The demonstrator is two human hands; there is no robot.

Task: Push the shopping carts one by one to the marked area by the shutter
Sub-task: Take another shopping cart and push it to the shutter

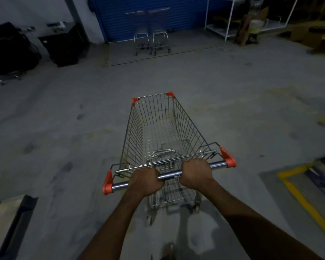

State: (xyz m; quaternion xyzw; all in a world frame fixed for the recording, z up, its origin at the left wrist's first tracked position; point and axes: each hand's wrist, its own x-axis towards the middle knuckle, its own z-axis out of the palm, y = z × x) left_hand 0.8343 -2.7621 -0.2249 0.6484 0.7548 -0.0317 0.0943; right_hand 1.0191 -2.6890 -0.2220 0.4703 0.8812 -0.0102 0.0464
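An empty wire shopping cart (158,128) with orange corner caps stands in front of me on the grey concrete floor. Its chrome handle bar (217,164) runs between orange end pieces. My left hand (145,180) grips the bar left of centre and my right hand (194,173) grips it right of centre. Far ahead hangs the blue shutter (120,17), with two parked carts (151,34) standing side by side against it. A dashed yellow-black floor marking (106,61) borders the area around them.
Black cases and boxes (64,45) sit at the back left. A white metal rack (227,19) and cardboard boxes (308,34) stand at the back right. Yellow floor tape (300,196) runs at the right; a dark-edged platform (13,222) lies at the lower left.
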